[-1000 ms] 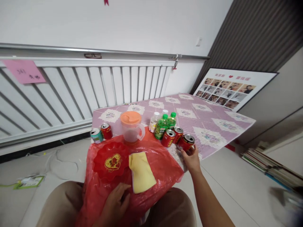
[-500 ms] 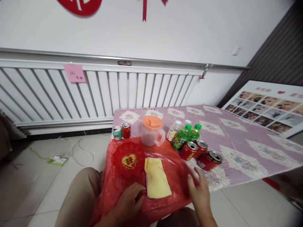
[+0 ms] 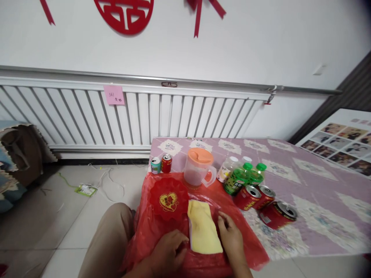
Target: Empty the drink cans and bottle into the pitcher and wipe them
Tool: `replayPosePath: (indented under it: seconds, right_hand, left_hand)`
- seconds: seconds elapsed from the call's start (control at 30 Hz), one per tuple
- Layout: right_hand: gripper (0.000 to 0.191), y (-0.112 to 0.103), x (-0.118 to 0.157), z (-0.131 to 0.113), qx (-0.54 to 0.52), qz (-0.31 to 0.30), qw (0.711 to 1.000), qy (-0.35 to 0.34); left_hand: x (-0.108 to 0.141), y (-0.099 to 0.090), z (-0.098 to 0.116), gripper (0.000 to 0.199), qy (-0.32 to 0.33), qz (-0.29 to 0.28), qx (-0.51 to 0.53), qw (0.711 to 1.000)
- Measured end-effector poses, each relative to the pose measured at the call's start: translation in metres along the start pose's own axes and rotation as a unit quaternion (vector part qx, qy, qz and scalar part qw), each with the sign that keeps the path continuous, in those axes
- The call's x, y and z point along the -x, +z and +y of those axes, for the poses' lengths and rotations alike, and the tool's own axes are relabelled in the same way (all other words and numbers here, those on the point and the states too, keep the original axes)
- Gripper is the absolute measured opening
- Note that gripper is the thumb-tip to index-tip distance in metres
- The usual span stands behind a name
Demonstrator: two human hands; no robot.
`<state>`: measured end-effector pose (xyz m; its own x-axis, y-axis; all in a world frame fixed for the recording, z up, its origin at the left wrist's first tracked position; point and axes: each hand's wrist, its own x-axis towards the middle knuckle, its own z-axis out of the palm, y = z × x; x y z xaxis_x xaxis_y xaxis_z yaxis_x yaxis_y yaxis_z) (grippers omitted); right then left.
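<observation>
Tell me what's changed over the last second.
The right hand has let go of the nearest red can and come back left, to beside the yellow cloth. The view has swung left. The left hand stays by the cloth's other side; can, cloth, red dish and jug look unmoved.

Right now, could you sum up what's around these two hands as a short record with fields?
Left hand: beside the left edge of the yellow cloth, nothing visible in it
Right hand: beside the right edge, nothing visible in it
Under the cloth: red plastic sheet
Left of the cloth: red scalloped dish, heart print
Behind the cloth: pitcher, orange lid
Right of the pitcher: two green-capped bottles, two white-capped bottles, three red cans
Left of the pitcher: teal can, another red can
</observation>
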<state>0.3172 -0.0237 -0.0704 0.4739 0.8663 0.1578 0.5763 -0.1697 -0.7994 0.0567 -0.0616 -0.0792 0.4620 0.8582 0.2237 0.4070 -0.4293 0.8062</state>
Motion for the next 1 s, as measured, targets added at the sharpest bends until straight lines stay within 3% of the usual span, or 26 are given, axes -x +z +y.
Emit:
replayPosePath:
  seconds: [0.2,0.37,0.57,0.63,0.7,0.83,1.0]
  right_hand:
    - [0.054,0.001,-0.002,0.005,0.004,-0.005,1.0,0.005]
    - [0.051,0.002,-0.001,0.006,0.005,0.005,1.0,-0.007]
    - [0.057,0.003,0.002,0.003,0.032,-0.006,0.999,0.018]
    - [0.058,0.004,0.002,0.003,0.038,-0.01,0.999,0.014]
    - [0.056,0.004,0.002,0.004,0.04,-0.009,0.999,0.008]
    - [0.054,0.005,0.003,0.003,0.034,-0.004,0.999,0.004]
    - [0.055,0.005,0.004,0.001,0.026,0.004,1.0,0.002]
  left_hand:
    - [0.003,-0.009,0.007,0.035,0.02,0.013,0.033,0.999]
    - [-0.015,-0.044,0.027,0.019,0.042,0.06,0.029,0.997]
    - [-0.101,-0.119,0.018,0.024,0.038,0.171,-0.107,0.979]
    - [-0.137,-0.143,0.01,0.034,-0.007,0.146,-0.232,0.962]
    - [-0.168,-0.162,0.003,0.044,-0.027,0.13,-0.266,0.955]
    - [-0.214,-0.18,-0.011,0.061,-0.072,0.093,-0.316,0.941]
    - [-0.242,-0.181,-0.025,0.075,-0.111,0.031,-0.364,0.924]
